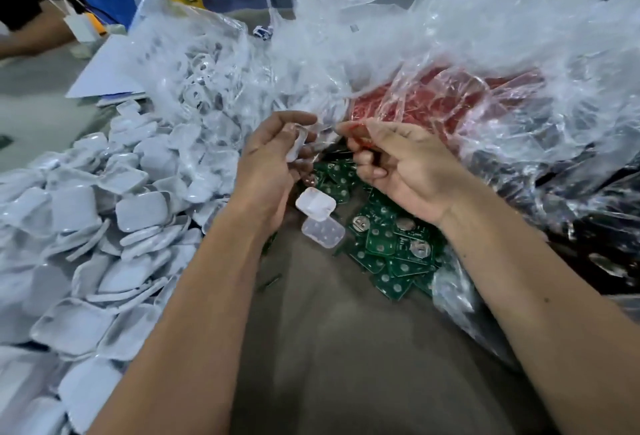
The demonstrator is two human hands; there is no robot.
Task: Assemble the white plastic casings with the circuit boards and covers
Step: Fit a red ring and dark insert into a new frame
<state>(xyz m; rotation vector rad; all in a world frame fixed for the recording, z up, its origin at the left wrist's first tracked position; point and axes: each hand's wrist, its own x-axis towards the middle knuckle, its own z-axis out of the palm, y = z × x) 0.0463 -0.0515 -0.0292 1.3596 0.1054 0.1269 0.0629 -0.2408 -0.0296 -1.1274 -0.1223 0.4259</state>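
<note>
Head view: left hand point(273, 160) curled round a small translucent white rounded plastic casing point(297, 142), held edge-on above the counter point(346, 348). Right hand point(398, 164) pinching a thin red piece point(356, 134), too blurred to identify, close beside the casing at 3 o'clock. Below the hands, at 6 o'clock, two more clear-white casing halves point(318, 216) lying loose beside a scattered heap of green circuit boards point(391, 244). At 9 o'clock, a large pile of white rounded-square covers point(104, 244). At 12 o'clock, crumpled clear plastic bags point(433, 46). Judging by these stocks, much left to assemble; current unit apparently mid-fit.
</note>
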